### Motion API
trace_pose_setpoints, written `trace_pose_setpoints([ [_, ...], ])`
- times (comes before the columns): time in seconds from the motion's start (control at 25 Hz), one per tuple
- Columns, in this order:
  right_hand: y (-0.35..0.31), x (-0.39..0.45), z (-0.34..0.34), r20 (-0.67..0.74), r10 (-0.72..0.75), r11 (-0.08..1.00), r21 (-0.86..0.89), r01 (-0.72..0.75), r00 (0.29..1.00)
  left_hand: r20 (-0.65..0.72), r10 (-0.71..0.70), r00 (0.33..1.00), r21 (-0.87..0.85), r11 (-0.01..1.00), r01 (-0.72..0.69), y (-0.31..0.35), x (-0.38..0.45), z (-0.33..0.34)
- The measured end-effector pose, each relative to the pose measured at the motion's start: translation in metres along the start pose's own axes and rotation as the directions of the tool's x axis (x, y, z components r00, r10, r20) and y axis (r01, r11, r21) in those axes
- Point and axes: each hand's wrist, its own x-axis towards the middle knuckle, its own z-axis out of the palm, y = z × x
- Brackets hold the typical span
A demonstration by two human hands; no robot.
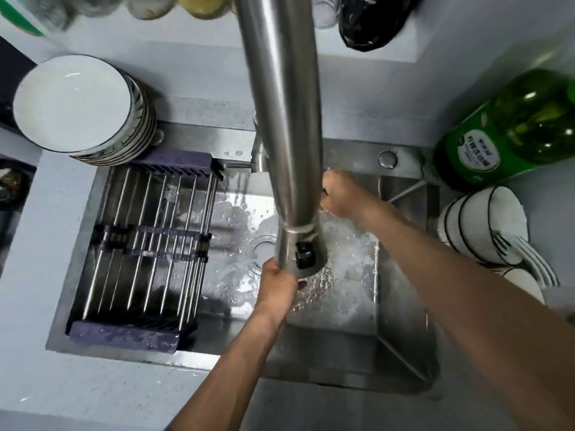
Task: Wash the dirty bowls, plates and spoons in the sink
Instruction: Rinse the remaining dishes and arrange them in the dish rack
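Water pours from the steel faucet head and splashes across the sink floor. My left hand is right under the faucet head, in the stream, with its fingers mostly hidden behind the spout. My right hand reaches to the back of the sink beside the spout, fingers curled; whatever it touches is hidden by the spout. A stack of white dark-rimmed bowls stands on the counter at back left. White bowls and plates with forks lie on the right counter.
A metal drying rack with purple ends spans the sink's left half. The drain lies left of the stream. A green detergent bottle stands at back right, a black bag and jars on the ledge behind.
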Motion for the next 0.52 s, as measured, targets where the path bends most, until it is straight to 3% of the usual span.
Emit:
trace_pose_setpoints([
  [0.08, 0.024, 0.022, -0.008, -0.244, -0.08, 0.994, -0.095, 0.058, 0.966, 0.012, 0.025, 1.0, 0.011, 1.0, -0.026, -0.005, 0.005, 0.003],
  [0.16, 0.036, 0.049, -0.027, -0.419, -0.205, 0.962, -0.25, 0.105, 0.884, 0.036, 0.036, 0.999, -0.003, 0.999, -0.036, -0.009, 0.007, 0.002],
  [0.2, 0.037, 0.062, -0.038, -0.419, -0.268, 0.916, -0.389, 0.095, 0.867, 0.049, 0.038, 0.998, -0.017, 0.999, -0.037, -0.012, 0.009, 0.001],
  [0.28, 0.044, 0.079, -0.047, -0.213, -0.309, 0.775, -0.622, 0.115, 0.927, 0.047, 0.039, 0.998, -0.021, 0.999, -0.038, -0.019, 0.01, -0.002],
  [0.36, 0.068, 0.072, -0.046, -0.118, -0.119, 0.751, -0.66, 0.012, 0.986, 0.013, 0.023, 1.0, -0.02, 1.0, -0.022, -0.024, 0.014, -0.005],
  [0.52, 0.111, 0.033, -0.043, -0.39, 0.145, 0.698, -0.611, -0.373, 0.909, -0.01, -0.011, 1.0, -0.026, 1.0, 0.01, -0.027, 0.018, -0.009],
])
